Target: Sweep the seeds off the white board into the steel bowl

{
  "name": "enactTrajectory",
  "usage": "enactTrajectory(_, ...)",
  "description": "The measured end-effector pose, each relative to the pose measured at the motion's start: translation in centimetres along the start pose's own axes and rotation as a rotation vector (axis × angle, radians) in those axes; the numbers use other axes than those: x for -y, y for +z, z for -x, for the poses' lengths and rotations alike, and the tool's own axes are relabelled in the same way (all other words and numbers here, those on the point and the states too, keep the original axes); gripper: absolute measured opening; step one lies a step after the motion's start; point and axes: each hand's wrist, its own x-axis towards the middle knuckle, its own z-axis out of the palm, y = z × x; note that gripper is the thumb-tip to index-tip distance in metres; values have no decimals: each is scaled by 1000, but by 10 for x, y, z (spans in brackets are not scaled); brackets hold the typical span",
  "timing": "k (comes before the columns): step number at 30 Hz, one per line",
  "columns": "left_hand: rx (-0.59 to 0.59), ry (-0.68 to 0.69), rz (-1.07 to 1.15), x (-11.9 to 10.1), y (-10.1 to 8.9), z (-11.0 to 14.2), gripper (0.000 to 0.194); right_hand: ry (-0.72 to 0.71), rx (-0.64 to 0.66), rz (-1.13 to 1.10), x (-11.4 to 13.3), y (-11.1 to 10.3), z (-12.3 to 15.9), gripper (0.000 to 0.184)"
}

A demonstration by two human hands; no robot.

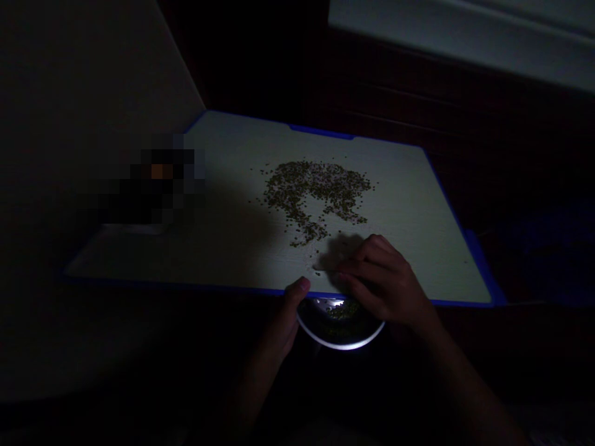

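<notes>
A loose patch of small green-brown beans or seeds (316,179) is spread over a pale board (404,248) with a blue rim. Just below the board's near edge is a bowl (346,345) with a bright rim and more of the grains inside. My left hand (286,316) is closed at the bowl's left side, its thumb over the board's edge and its other fingers mostly hidden. Above the bowl's right side, my right hand (383,279) pinches a thin, dark, stick-like thing (325,269), its tip near a few stray grains on the board.
A blurred, pixelated dark area (149,186) covers the board's left end. Behind it rises a dim wall (93,74). A pale ledge (455,43) runs across the upper right, and a dark blue shape (558,248) lies at the right. The surroundings are very dark.
</notes>
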Motion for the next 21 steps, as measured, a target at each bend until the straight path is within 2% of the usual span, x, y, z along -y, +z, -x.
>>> enactTrajectory(3,-23,36,-23,0,0,-1,57,15,23,-25,-1,0,0,13)
enactTrajectory(6,-20,-3,-31,0,-1,-1,57,13,38,-56,-1,0,0,13)
enactTrajectory(11,-41,10,-20,1,-2,-1,53,7,40,-107,0,-2,0,11)
enactTrajectory(16,-30,-51,-22,1,-2,0,47,-43,22,-133,0,-3,-1,10)
enactTrajectory(21,-97,-50,-72,1,-4,-2,42,-59,14,-144,1,-4,-1,10)
